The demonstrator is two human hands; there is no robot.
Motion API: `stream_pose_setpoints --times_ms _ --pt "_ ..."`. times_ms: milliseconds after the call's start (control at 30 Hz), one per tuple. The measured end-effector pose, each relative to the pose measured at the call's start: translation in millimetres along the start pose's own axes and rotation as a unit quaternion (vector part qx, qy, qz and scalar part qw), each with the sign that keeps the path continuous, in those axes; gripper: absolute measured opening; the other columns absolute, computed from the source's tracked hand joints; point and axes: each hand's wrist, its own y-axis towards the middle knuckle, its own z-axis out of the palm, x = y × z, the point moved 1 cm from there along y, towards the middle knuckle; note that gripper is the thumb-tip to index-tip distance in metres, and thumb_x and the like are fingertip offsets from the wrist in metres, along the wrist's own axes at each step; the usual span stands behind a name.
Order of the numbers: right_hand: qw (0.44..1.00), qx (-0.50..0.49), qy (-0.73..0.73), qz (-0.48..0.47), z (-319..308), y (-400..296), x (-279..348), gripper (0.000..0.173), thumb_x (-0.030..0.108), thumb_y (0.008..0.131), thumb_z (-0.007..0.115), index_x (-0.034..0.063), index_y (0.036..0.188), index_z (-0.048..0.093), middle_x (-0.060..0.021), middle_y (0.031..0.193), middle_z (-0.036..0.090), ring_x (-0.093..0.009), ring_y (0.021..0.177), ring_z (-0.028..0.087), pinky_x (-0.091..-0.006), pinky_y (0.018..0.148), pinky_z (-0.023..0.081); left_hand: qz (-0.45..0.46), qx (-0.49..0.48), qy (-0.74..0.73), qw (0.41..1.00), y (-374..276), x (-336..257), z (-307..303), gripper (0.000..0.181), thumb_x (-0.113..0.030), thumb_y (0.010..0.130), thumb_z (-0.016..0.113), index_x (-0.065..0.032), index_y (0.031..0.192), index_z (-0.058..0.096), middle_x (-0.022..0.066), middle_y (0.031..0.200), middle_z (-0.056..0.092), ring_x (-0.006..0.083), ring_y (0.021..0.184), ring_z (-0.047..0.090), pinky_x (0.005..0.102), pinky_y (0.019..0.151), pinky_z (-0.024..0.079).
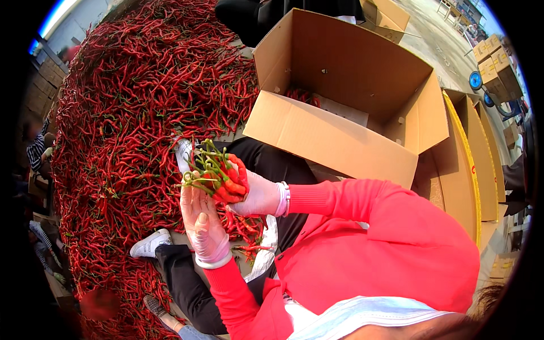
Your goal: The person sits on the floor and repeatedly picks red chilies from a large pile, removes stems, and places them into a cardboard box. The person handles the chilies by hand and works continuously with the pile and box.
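In my right hand (259, 195), which wears a thin translucent glove, is a bunch of red chili peppers (229, 182). Their green stems point up and to the left in the picture. My left hand (204, 229), gloved too, is held flat against the stem side of the bunch, palm towards it and thumb raised. More loose chilies (248, 231) lie below the hands, beside a white cloth or sack (264, 250) between my legs. An open cardboard box (331, 136) stands beyond my right arm, with some chilies (299, 95) visible at its bottom.
A wide heap of red chilies (127, 127) spreads before my white shoes (151, 244). Flattened cartons (457, 170) lean beside the box. A person in dark clothes (289, 12) is behind it; another in stripes (38, 146) is across the heap. Stacked boxes (495, 63) stand by blue wheels (475, 80).
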Motion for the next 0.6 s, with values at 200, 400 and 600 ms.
stream_pose_setpoints --times_ms 200,400,600 --pt "0.936 -0.266 0.198 0.117 -197.0 41.0 18.3 0.029 0.002 0.077 0.063 0.0025 0.105 0.055 -0.0062 0.093 0.060 -0.016 0.085 0.059 -0.0292 0.077 0.049 -0.029 0.245 0.232 0.941 31.7 50.2 73.6 0.045 -0.019 0.083 0.060 0.0005 0.123 0.050 0.0118 0.122 0.055 0.0210 0.117 0.049 0.0328 0.100 0.033" --pt "0.878 -0.414 0.154 0.183 -326.9 -40.5 -120.8 0.078 -0.015 0.068 0.061 0.0064 0.134 0.025 -0.0076 0.122 0.049 -0.021 0.113 0.052 -0.0311 0.089 0.046 0.145 0.487 0.537 0.673 49.0 137.2 147.8 0.058 -0.019 0.069 0.069 -0.0103 0.123 0.050 0.0147 0.131 0.045 0.0386 0.123 0.038 0.0508 0.099 0.031" --pt "0.773 -0.428 -0.098 0.458 -292.1 -145.9 -228.0 0.077 -0.014 0.064 0.056 0.0018 0.132 0.023 -0.0137 0.125 0.046 -0.023 0.115 0.051 -0.0336 0.096 0.044 0.139 0.513 0.625 0.572 49.5 174.7 150.1 0.081 -0.022 0.062 0.075 -0.0158 0.134 0.038 0.0118 0.142 0.029 0.0375 0.126 0.033 0.0535 0.099 0.027"
